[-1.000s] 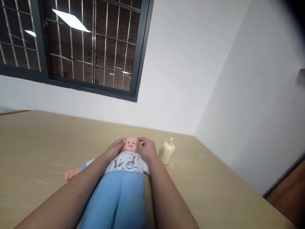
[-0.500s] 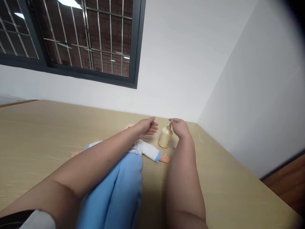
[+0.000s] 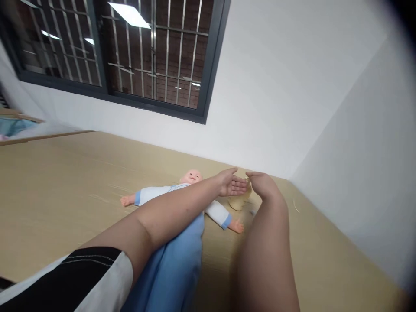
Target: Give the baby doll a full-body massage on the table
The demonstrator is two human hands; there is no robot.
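Observation:
A cream pump bottle (image 3: 236,203) stands upright on the tabletop, partly covered by my hands. My left hand (image 3: 232,183) is open beside its top, palm up and fingers stretched toward the pump nozzle. From the right, my right hand (image 3: 264,185) is bent over the pump head, its fingertips pointing left; its other fingers are hidden behind the hand. A baby doll (image 3: 193,176) lies on its back to the left, in a white top with blue cuffs and blue trousers. My left forearm crosses above its body and hides part of its chest.
The wooden tabletop (image 3: 65,173) reaches to the white wall (image 3: 260,108). A small bluish thing (image 3: 252,212) lies right of the bottle, and a thin pale strip (image 3: 296,206) lies farther right. A container with light-blue cloth (image 3: 16,126) is at the far left.
My view has turned left, so everything sits farther right. My left hand has moved right, closer to the pump nozzle, and now covers more of the bottle. The doll's face has come into sight.

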